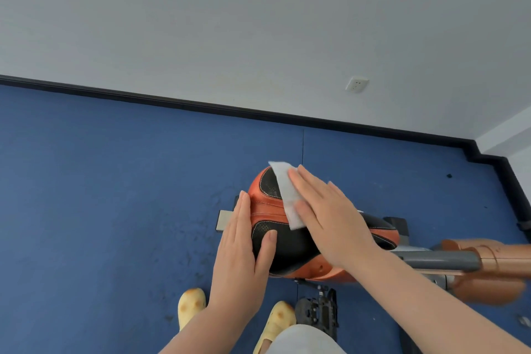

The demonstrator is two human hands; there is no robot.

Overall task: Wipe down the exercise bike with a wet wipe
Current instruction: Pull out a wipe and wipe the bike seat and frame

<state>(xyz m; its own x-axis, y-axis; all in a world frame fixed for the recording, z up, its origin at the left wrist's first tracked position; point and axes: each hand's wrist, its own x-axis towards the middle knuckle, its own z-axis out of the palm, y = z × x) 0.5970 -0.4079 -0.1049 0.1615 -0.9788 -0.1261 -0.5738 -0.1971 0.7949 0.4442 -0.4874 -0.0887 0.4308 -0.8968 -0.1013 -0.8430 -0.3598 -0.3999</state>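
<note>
The exercise bike's orange and black saddle (pixel 287 247) fills the lower middle of the head view. A white wet wipe (pixel 284 190) lies across the saddle's top. My right hand (pixel 324 210) presses flat on the wipe with straight fingers. My left hand (pixel 241 250) rests flat against the saddle's left side, thumb on the black padding. The bike's grey and copper frame (pixel 465 261) runs off to the right. A black pedal (pixel 319 310) shows below the saddle.
Blue carpet (pixel 115 195) covers the floor. A white wall with a black skirting board (pixel 201 106) and a socket (pixel 357 84) stands behind. My feet in yellow slippers (pixel 192 306) are close to the bike's left side.
</note>
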